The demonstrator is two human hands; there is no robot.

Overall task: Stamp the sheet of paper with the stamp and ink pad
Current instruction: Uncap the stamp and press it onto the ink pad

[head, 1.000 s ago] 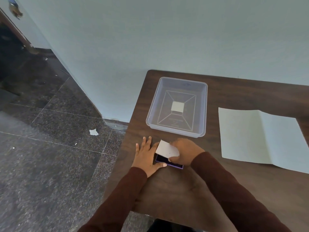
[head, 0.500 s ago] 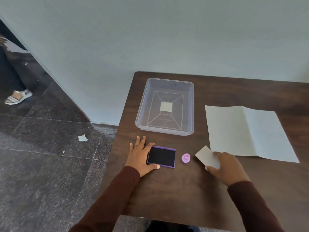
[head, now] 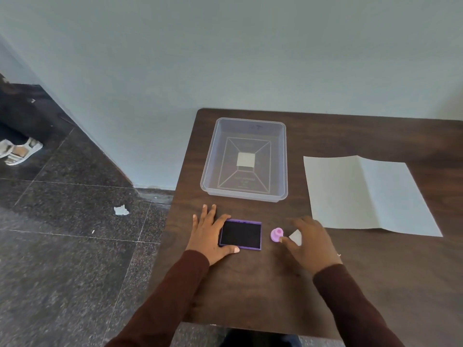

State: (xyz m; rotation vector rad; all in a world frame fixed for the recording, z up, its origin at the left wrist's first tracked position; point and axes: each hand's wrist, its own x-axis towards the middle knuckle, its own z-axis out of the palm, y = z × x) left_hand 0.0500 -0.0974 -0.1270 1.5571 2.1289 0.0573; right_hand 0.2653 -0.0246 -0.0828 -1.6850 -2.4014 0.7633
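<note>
The purple ink pad [head: 241, 234] lies uncovered near the table's front left, its black pad showing. My left hand [head: 209, 234] rests flat against its left side, the thumb along the front edge and the index finger at the far corner, bracing it. A small pink stamp [head: 276, 234] stands just right of the pad. My right hand [head: 310, 242] hovers with spread fingers beside the stamp, thumb tip almost touching it. The pad's white lid [head: 296, 238] lies on the table under this hand and is mostly hidden. The creased sheet of paper [head: 363, 194] lies flat to the right.
A clear plastic tray [head: 283, 161] with a small white square inside sits behind the ink pad. The dark wooden table [head: 250, 284] ends at the left, close to my left hand. A person's sandalled foot [head: 20, 150] is on the floor far left.
My right hand lifted the white lid off the ink pad, carried it right and set it down. It now reaches back left toward the stamp. My left hand stayed on the pad.
</note>
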